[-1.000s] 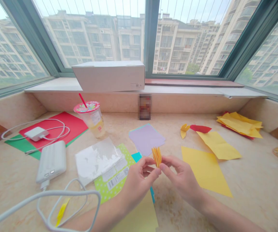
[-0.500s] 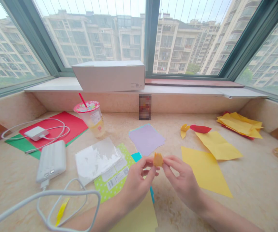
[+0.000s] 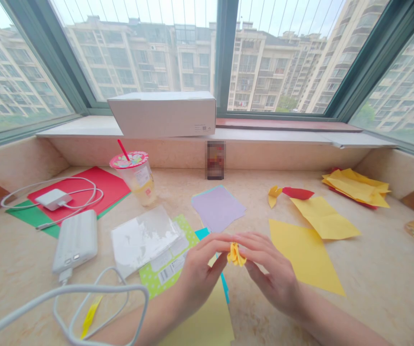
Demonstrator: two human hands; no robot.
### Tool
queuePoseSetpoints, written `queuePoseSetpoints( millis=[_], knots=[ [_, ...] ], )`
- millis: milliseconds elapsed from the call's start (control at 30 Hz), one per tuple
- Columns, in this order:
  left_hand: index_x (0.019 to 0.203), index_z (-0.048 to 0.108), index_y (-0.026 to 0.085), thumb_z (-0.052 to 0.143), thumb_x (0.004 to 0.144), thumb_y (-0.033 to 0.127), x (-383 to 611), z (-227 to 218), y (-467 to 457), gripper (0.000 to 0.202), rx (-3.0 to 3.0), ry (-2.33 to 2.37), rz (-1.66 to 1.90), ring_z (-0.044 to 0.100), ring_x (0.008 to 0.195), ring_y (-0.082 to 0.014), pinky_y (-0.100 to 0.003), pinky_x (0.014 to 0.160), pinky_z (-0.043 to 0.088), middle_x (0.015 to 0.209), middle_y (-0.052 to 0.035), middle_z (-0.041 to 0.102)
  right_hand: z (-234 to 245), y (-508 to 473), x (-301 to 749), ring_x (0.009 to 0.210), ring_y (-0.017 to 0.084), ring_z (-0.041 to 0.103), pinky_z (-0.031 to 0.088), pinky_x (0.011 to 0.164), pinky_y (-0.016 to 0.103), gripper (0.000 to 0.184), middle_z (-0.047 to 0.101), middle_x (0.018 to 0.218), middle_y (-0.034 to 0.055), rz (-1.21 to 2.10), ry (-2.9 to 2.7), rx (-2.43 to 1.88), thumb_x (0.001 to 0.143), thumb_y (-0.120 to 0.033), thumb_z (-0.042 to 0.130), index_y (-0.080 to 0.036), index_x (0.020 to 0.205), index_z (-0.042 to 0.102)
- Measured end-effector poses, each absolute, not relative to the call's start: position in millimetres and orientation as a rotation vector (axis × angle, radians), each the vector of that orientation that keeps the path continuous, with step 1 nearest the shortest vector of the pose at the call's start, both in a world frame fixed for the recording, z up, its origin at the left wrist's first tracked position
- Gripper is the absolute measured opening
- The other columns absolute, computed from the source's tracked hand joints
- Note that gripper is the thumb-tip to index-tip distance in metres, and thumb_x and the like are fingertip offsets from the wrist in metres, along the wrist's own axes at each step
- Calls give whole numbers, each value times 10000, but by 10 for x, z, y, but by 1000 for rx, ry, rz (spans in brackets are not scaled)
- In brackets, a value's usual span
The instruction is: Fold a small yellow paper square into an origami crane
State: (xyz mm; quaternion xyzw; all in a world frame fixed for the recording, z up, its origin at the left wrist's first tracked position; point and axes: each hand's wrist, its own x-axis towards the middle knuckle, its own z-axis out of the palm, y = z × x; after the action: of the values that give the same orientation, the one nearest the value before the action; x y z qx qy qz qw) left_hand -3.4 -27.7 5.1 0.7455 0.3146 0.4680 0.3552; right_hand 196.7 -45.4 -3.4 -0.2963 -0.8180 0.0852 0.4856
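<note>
A small piece of folded yellow paper (image 3: 236, 255) is pinched between both hands, its layered folds facing me. My left hand (image 3: 207, 264) grips it from the left with thumb and fingers. From the right, my right hand (image 3: 270, 266) holds it too, the fingers laid over its top. Under my left hand lies a green dotted paper packet (image 3: 156, 283) with a barcode label, and a pale yellow sheet (image 3: 203, 322) is below my wrists. A flat yellow sheet (image 3: 308, 259) rests to the right of my right hand.
Beyond the hands are purple paper (image 3: 219, 206) and a lidded drink cup (image 3: 137, 180). A power bank (image 3: 76, 242) with white cables (image 3: 138, 288) occupies the left. Folded yellow and red pieces (image 3: 298, 192) and a yellow paper stack (image 3: 358, 187) lie right.
The folded yellow paper has been turned and lowered slightly, so its open folds now show. The fingers of both hands have come up over its top, closer together.
</note>
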Motion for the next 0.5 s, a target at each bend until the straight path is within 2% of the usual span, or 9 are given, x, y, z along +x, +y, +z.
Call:
queuePoseSetpoints(
  millis=[133, 300, 400, 500],
  knots=[
    [1015, 704, 218, 565, 928, 93, -59, 42, -294, 206, 2019, 800, 1242, 681, 1036, -195, -297, 895, 535, 1132, -92, 725, -43, -458, 2014, 1227, 256, 615, 493, 1028, 511, 428, 686, 1276, 113, 142, -2032, -676, 918, -46, 525, -228, 1302, 569],
    [1043, 639, 219, 586, 893, 28, -48, -82, -293, 249, 2013, 688, 1382, 683, 1014, -171, -275, 887, 543, 1098, -70, 715, -52, -468, 2015, 1130, 255, 663, 526, 974, 489, 412, 717, 1185, 114, 78, -1975, -604, 892, -22, 568, -219, 1251, 616],
    [1130, 575, 242, 594, 884, 18, -37, -141, -295, 333, 1915, 679, 1456, 688, 961, -151, -264, 857, 554, 1051, -42, 704, -71, -465, 2019, 1049, 239, 684, 536, 942, 483, 502, 734, 1111, 93, 98, -1913, -569, 861, 18, 593, -229, 1298, 579],
    [1187, 589, 241, 576, 892, 9, -42, -115, -306, 376, 2029, 687, 1408, 671, 961, -138, -241, 859, 541, 1042, -42, 689, -83, -469, 2019, 980, 231, 679, 539, 901, 466, 582, 729, 1056, 89, 107, -1878, -575, 837, 46, 597, -218, 1353, 548]
  ],
)
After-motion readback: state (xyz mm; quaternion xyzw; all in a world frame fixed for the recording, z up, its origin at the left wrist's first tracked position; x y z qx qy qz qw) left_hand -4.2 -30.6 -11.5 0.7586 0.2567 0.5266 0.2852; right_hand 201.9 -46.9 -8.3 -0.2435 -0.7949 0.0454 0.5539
